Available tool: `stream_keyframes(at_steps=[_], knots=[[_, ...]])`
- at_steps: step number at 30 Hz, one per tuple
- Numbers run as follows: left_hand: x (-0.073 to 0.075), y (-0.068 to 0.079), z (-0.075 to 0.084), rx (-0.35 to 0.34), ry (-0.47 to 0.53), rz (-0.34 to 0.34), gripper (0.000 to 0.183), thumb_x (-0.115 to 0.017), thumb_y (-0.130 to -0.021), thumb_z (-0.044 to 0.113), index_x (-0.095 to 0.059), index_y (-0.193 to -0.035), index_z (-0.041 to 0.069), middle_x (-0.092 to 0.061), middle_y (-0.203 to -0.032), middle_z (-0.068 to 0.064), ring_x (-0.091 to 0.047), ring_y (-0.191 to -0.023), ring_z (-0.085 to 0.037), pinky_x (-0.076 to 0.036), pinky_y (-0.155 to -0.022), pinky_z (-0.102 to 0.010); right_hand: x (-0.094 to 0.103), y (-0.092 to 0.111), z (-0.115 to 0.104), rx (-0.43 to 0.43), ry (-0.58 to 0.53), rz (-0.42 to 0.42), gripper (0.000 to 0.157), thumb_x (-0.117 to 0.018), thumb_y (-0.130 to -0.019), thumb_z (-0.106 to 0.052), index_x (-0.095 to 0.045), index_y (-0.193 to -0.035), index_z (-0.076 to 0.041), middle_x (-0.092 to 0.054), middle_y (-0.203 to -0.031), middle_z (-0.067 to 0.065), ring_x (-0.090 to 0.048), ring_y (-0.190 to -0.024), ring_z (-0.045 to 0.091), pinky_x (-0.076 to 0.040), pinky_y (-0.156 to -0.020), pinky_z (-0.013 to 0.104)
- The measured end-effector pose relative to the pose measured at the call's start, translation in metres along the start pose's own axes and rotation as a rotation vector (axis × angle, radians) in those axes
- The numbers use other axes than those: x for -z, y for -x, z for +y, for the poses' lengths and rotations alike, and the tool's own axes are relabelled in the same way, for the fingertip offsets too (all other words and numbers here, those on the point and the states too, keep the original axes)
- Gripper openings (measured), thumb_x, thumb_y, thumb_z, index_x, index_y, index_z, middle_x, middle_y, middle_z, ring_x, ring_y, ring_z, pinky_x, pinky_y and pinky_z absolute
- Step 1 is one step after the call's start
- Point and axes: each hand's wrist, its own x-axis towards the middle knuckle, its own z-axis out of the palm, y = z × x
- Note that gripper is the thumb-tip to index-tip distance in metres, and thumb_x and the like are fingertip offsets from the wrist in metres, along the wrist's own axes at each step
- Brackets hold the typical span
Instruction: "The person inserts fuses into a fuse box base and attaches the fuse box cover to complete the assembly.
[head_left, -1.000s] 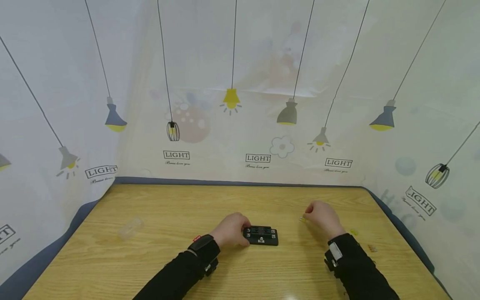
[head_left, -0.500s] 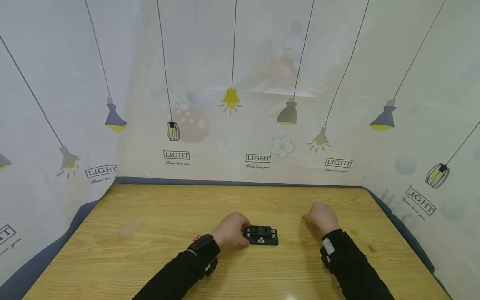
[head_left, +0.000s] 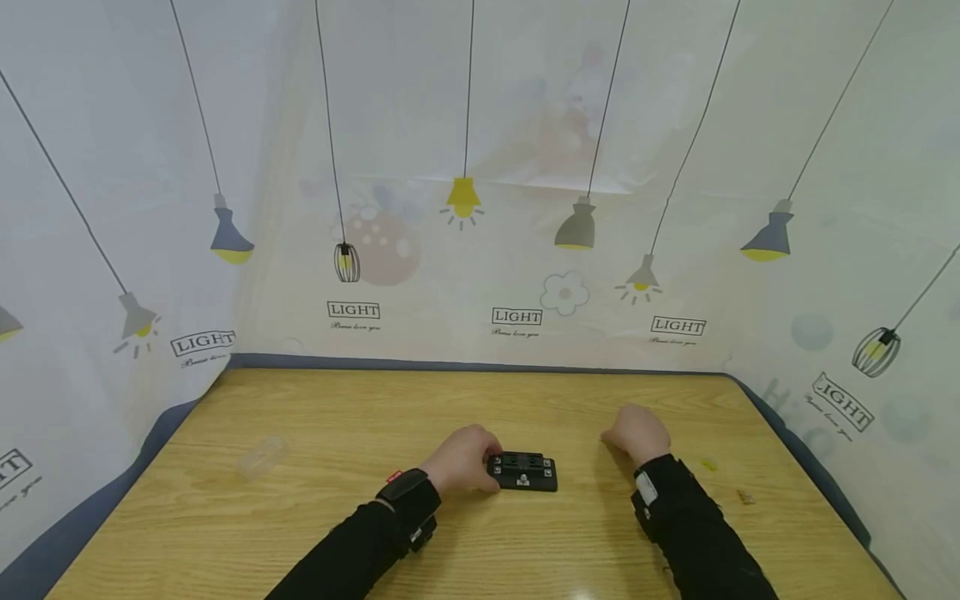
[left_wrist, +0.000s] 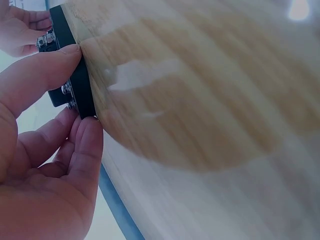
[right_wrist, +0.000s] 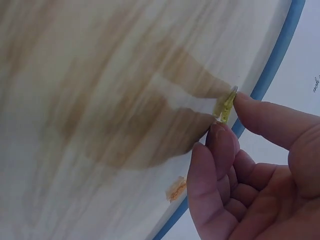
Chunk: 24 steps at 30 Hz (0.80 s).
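Near the middle of the table sits a black fuse block [head_left: 522, 472] with metal screw terminals. My left hand [head_left: 463, 461] grips its left end, thumb [left_wrist: 52, 70] on one edge and fingertips on the other. To the right and a little farther away, my right hand [head_left: 637, 433] is low over the table. In the right wrist view, its thumb and index finger pinch a small see-through yellow fuse [right_wrist: 227, 106] with a silvery end. The head view hides most of that fuse behind the hand. Whether the fuse touches the table, I cannot tell.
A clear plastic cover [head_left: 262, 457] lies at the left of the wooden table [head_left: 360, 550]. Beyond my right wrist lie a small yellow piece [head_left: 708, 463] and an orange-brown see-through piece [head_left: 746, 497]. A lamp-printed sheet [head_left: 450, 267] stands behind and along both sides.
My right wrist and forearm have swung left, while its fingertips stay at nearly the same spot, now covering the fuse in the head view. The left hand and the fuse block have not moved.
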Motion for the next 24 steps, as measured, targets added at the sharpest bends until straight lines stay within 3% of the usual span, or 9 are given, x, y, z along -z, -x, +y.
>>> stream_keyframes(at_steps=[12,24], knots=[[-0.001,0.0,-0.001,-0.007,-0.001,0.006,0.043,-0.079,-0.065,0.025,-0.068,-0.103,0.01,-0.06,-0.096,0.0,-0.05,-0.083,-0.009,-0.044,-0.078,-0.027,-0.005,-0.011,-0.002,0.046,0.01,-0.026,0.026,-0.066,-0.08,-0.021,-0.067,-0.082,0.005,-0.06,-0.077,0.009,-0.05,-0.067,0.021,-0.047,-0.072,0.038],[-0.001,-0.001,0.0,0.011,-0.028,0.003,0.045,-0.08,-0.064,0.027,-0.068,-0.103,0.01,-0.059,-0.093,0.002,-0.049,-0.081,-0.008,-0.043,-0.078,-0.026,-0.005,-0.006,-0.005,0.096,-0.081,0.017,0.016,-0.067,-0.078,-0.017,-0.067,-0.073,-0.002,-0.059,-0.071,0.004,-0.05,-0.064,0.018,-0.044,-0.062,0.035]])
